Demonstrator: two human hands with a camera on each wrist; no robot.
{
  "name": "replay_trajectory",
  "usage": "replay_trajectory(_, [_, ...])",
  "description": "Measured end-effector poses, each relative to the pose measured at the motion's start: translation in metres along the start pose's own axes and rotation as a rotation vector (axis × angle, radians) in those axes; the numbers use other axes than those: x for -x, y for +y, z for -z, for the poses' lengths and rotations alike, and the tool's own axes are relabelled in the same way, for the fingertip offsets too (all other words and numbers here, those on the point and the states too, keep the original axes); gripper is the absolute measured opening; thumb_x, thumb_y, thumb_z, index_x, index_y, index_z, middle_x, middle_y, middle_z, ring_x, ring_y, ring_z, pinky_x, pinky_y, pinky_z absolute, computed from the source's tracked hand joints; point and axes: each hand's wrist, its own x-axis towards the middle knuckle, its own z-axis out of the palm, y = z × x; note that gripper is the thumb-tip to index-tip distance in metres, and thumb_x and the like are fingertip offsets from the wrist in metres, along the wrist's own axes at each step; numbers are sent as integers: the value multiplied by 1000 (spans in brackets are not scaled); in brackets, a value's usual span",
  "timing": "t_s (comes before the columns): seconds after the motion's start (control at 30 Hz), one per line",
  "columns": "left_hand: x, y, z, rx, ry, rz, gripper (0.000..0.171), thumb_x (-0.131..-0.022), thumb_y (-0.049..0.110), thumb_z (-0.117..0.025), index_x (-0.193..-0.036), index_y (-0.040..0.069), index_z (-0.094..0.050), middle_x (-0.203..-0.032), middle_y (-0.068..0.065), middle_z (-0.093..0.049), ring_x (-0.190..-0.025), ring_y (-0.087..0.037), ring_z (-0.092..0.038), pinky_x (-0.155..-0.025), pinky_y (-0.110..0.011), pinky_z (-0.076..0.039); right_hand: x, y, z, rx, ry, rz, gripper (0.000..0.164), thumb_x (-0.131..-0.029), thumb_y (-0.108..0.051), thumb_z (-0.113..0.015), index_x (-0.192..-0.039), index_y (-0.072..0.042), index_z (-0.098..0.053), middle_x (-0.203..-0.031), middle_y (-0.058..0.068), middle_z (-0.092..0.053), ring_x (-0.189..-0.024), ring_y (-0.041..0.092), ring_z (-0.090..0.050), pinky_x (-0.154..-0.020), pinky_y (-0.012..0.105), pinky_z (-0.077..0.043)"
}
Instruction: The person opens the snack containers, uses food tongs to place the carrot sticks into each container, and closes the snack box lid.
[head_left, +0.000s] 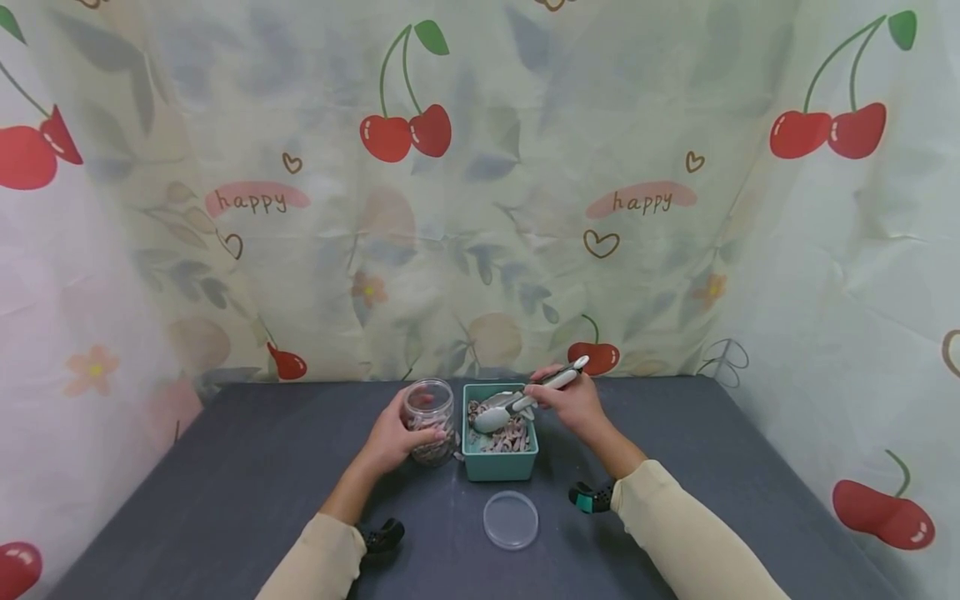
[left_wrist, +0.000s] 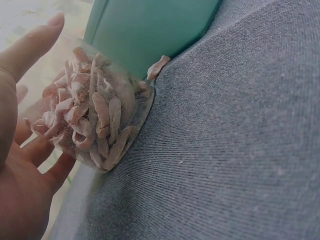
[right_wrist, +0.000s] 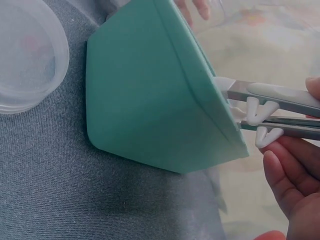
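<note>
My left hand (head_left: 392,435) grips a clear jar (head_left: 435,427) from its left side, the thumb in front and the other fingers behind it. Powdery, pinkish-brown dried strips (left_wrist: 102,112) fill the lower part of the jar. Just right of it stands a green rectangular box (head_left: 500,468) holding more such strips (head_left: 512,437). My right hand (head_left: 576,407) holds a pair of tongs (head_left: 551,383) with white-and-grey handles. The tongs' heads reach down into the box, over the strips; whether they pinch any I cannot tell.
A round translucent lid (head_left: 511,520) lies on the dark grey tablecloth (head_left: 247,467) in front of the box. One loose strip (left_wrist: 159,67) rests on the cloth between jar and box. A printed curtain (head_left: 487,208) hangs behind the table and along both sides.
</note>
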Motion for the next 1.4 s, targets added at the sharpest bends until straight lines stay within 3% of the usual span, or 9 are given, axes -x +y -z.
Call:
replay_trajectory(0.2, [0,1,-1,5,-6,1,80,-76,15,-85,-143,16,-41,-133,-6,-58,-113,-24,-56,-92,-44,-45,-10,17,5,-39,48,-24,26,-81,-7,-79,-100,7,-69,-83,8,-72,-67,16,-66,-68,43,-55])
replay_trajectory(0.6, [0,-1,-2,3,-6,11,80,-76,16,-85,-143,15,-41,-133,-7,-57,-113,-24,-56,-92,-43,-45,-9,16,17,-48,84,51,27,-81,-10,-80,-100,7,-69,-78,9,-71,-68,25,-68,-61,35,-55])
replay_trajectory(0.77, [0,-2,-2,19,-9,13,81,-75,16,-86,-143,15,-41,-132,-7,-58,-114,-24,-56,-92,-43,-45,-8,12,23,-63,90,84,26,-81,-9,-79,-100,6,-69,-78,8,-71,-66,20,-68,-63,40,-56])
replay_trajectory(0.9, [0,-2,-2,22,-10,5,81,-75,16,-86,-142,15,-41,-132,-8,-58,-113,-25,-56,-92,-43,-45,-8,5,27,-74,86,109,24,-82,-7,-78,-99,6,-69,-77,8,-70,-66,25,-68,-63,41,-56])
replay_trajectory(1.13, [0,-1,0,16,-13,2,80,-76,12,-84,-143,14,-40,-134,-12,-56,-114,-26,-56,-92,-43,-45,-10,-7,29,-80,73,124,25,-83,-6,-76,-101,9,-68,-78,6,-69,-64,16,-67,-62,32,-55])
replay_trajectory(1.4, [-2,-1,0,20,-15,0,79,-77,11,-84,-143,14,-40,-134,-14,-55,-113,-27,-56,-91,-43,-46,-11,-22,28,-68,88,151,28,-84,-13,-77,-101,7,-68,-80,10,-70,-67,18,-67,-64,35,-56])
